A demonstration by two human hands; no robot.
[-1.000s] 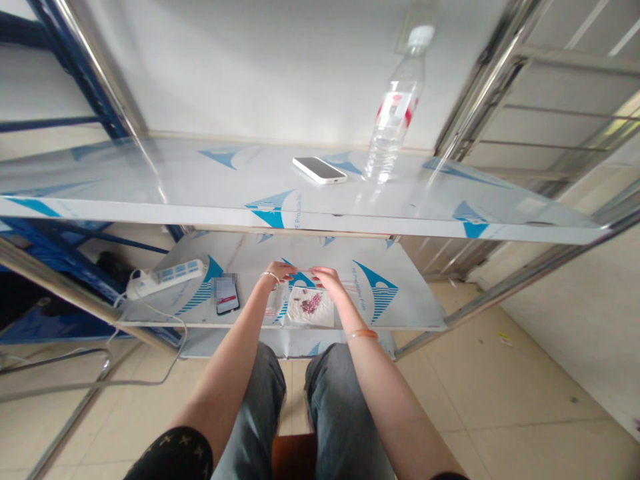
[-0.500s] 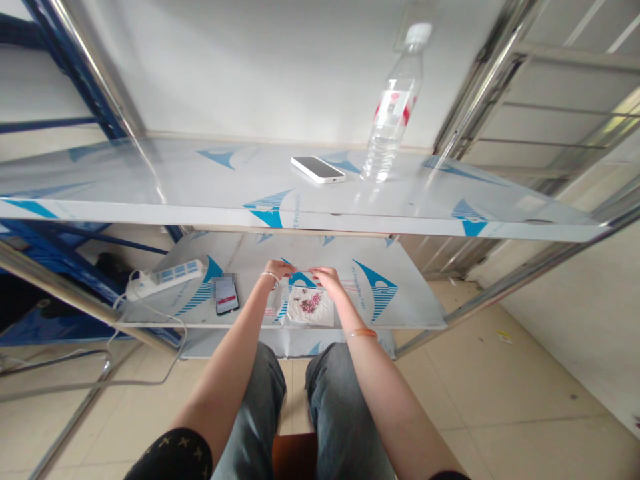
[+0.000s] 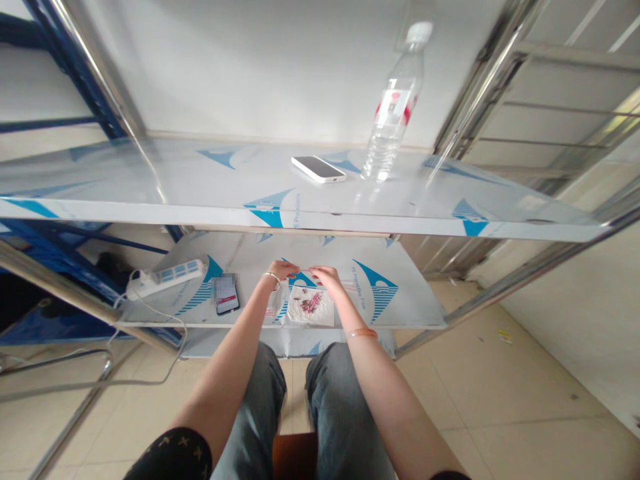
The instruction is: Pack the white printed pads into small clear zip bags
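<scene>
Both my hands are low over the lower metal shelf (image 3: 400, 313). My left hand (image 3: 283, 271) and my right hand (image 3: 325, 277) are closed in pinches, fingertips almost meeting, with a thin thread-like thing between them that is too small to name. Just below them lies a white sheet (image 3: 311, 306) with a heap of small purple-red beads (image 3: 311, 303) on it. A small clear packet (image 3: 274, 303) lies beside my left wrist.
A dark phone (image 3: 227, 295) and a white power strip (image 3: 165, 278) with its cable lie on the lower shelf to the left. The upper shelf (image 3: 150, 193) bears a white phone (image 3: 319, 169) and a clear water bottle (image 3: 393, 113). Steel uprights stand at both sides.
</scene>
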